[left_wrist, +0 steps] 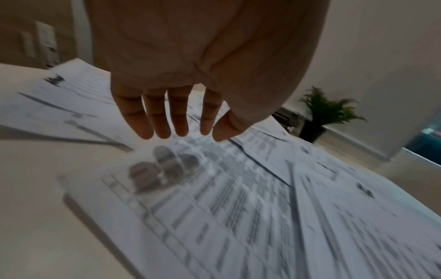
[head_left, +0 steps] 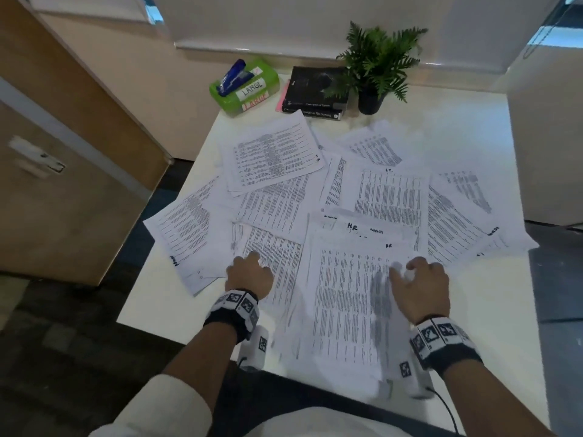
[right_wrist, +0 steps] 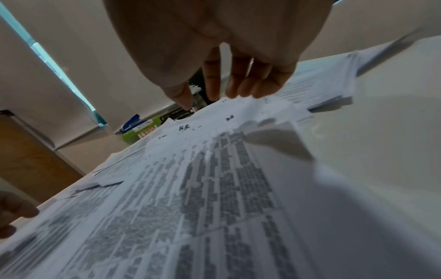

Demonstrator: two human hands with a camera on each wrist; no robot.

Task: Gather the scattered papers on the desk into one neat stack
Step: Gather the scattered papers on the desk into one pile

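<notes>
Several printed sheets lie scattered and overlapping on the white desk [head_left: 195,310]. Nearest me is a loose pile of sheets marked "HR" [head_left: 347,294] [right_wrist: 214,188], with one corner [right_wrist: 281,139] curled up. My right hand [head_left: 410,269] [right_wrist: 214,98] hangs over the pile's right side. Its fingers [right_wrist: 238,85] are loosely bent, with their tips at the top sheet, and they grip nothing I can see. My left hand [head_left: 249,260] [left_wrist: 179,132] hovers, fingers straight, just above another sheet [head_left: 277,257] [left_wrist: 214,188] left of the pile and throws a shadow on it.
At the back of the desk stand a green box [head_left: 252,89] with a blue stapler [head_left: 233,75] on it, black books [head_left: 315,89] and a potted fern [head_left: 378,64]. A wooden cabinet [head_left: 63,152] stands to the left and a white partition [head_left: 542,137] to the right.
</notes>
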